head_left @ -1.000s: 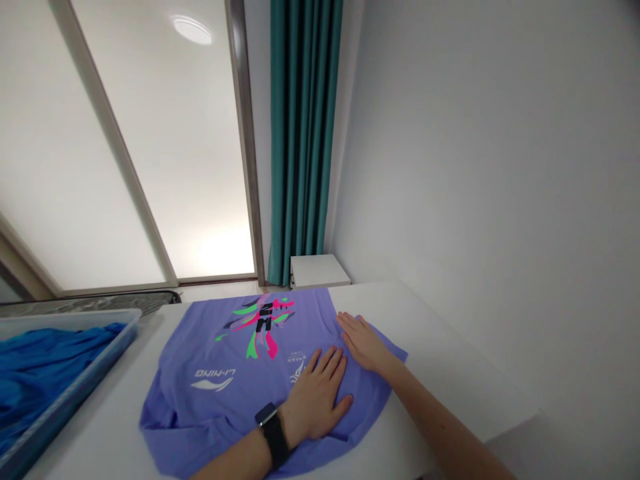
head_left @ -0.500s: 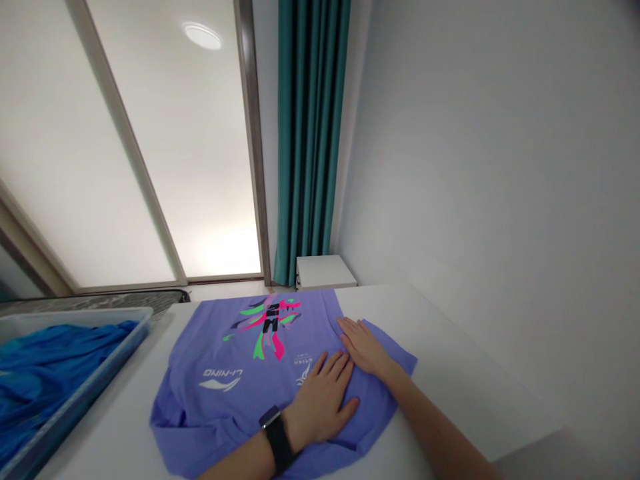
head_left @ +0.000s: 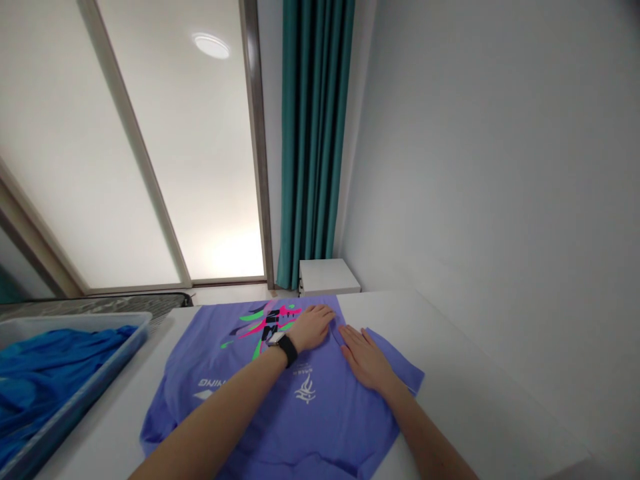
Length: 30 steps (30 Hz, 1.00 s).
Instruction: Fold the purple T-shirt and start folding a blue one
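Note:
A purple T-shirt (head_left: 320,413) with a pink, green and black print and white logos lies spread flat on the white table (head_left: 465,373). My left hand (head_left: 313,327), with a black watch on its wrist, reaches across the shirt and rests flat near its far edge, beside the print. My right hand (head_left: 366,357) lies flat, palm down, on the shirt's right side, next to a folded sleeve. Neither hand grips the cloth.
A grey plastic bin (head_left: 90,380) holding blue fabric (head_left: 45,373) stands at the table's left. A small white cabinet (head_left: 327,275) and a teal curtain (head_left: 313,133) are behind the table. A white wall runs along the right.
My left hand has slid from the shirt's near middle up to its far edge. My right hand has stayed almost in place. The view has shifted slightly.

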Each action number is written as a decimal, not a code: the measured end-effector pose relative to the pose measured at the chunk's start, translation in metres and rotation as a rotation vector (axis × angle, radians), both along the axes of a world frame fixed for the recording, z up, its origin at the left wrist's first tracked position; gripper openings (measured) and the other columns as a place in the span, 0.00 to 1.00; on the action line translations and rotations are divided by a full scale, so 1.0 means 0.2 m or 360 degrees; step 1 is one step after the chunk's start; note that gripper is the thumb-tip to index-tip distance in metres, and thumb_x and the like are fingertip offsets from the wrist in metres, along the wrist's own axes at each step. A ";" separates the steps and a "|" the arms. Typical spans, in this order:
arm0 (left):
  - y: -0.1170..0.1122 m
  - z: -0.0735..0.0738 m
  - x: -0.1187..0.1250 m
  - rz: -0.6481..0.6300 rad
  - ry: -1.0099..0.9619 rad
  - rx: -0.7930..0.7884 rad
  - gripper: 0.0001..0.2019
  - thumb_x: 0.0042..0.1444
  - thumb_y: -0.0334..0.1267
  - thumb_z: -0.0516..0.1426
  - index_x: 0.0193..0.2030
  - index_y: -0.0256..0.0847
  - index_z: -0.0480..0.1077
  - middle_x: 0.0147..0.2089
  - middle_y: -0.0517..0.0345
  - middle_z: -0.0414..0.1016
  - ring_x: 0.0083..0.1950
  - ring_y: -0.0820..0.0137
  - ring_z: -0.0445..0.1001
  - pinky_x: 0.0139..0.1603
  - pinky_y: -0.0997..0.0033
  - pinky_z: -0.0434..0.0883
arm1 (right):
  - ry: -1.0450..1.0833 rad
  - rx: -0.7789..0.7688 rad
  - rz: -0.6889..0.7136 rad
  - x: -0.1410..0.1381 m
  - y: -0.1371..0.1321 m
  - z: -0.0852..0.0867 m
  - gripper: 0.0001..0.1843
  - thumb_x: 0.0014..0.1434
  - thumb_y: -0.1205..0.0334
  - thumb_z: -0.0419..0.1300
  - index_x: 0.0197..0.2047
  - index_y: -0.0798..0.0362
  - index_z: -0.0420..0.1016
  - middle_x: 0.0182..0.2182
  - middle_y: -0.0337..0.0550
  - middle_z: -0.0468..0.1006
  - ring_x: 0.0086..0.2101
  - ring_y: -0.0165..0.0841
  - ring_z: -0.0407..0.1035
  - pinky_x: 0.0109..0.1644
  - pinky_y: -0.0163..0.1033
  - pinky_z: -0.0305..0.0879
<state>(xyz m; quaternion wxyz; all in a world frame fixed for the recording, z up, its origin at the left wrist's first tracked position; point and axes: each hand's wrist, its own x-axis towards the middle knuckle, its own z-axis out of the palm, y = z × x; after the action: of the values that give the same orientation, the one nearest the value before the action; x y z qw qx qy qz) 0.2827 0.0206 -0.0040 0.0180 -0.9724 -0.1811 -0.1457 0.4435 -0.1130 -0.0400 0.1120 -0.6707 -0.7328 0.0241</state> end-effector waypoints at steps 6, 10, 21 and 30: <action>0.11 -0.02 0.03 -0.0107 0.0102 0.0067 0.14 0.59 0.27 0.52 0.49 0.40 0.72 0.53 0.49 0.75 0.57 0.62 0.70 0.59 0.60 0.62 | 0.0009 -0.0007 -0.0003 0.00 0.00 0.00 0.29 0.70 0.54 0.37 0.70 0.51 0.55 0.68 0.44 0.57 0.67 0.36 0.50 0.71 0.53 0.41; 0.14 -0.02 0.01 -0.0173 0.0141 0.0087 0.13 0.60 0.28 0.52 0.49 0.41 0.72 0.51 0.50 0.75 0.53 0.64 0.71 0.57 0.62 0.62 | 0.0020 -0.0004 -0.0024 0.01 0.00 0.00 0.29 0.70 0.54 0.37 0.69 0.52 0.58 0.68 0.45 0.58 0.66 0.37 0.51 0.71 0.53 0.41; 0.08 0.00 0.01 -0.0336 0.0241 0.0155 0.06 0.61 0.31 0.53 0.40 0.41 0.70 0.43 0.53 0.75 0.46 0.64 0.72 0.51 0.64 0.63 | -0.0024 0.0054 -0.0112 0.01 -0.01 -0.04 0.31 0.71 0.50 0.35 0.69 0.53 0.59 0.68 0.47 0.58 0.66 0.39 0.51 0.71 0.54 0.41; 0.06 0.00 0.02 -0.0312 0.0195 0.0200 0.05 0.63 0.31 0.52 0.40 0.40 0.69 0.42 0.53 0.75 0.44 0.65 0.73 0.49 0.64 0.63 | -0.0027 0.0020 -0.0083 0.00 -0.03 -0.01 0.30 0.71 0.51 0.37 0.69 0.53 0.58 0.68 0.47 0.56 0.67 0.38 0.49 0.71 0.54 0.40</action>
<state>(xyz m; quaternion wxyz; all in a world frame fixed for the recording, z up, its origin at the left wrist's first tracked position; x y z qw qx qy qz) 0.2857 0.0327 -0.0049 0.0757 -0.9895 -0.0743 -0.0981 0.4439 -0.1181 -0.0411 0.1106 -0.6891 -0.7161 0.0110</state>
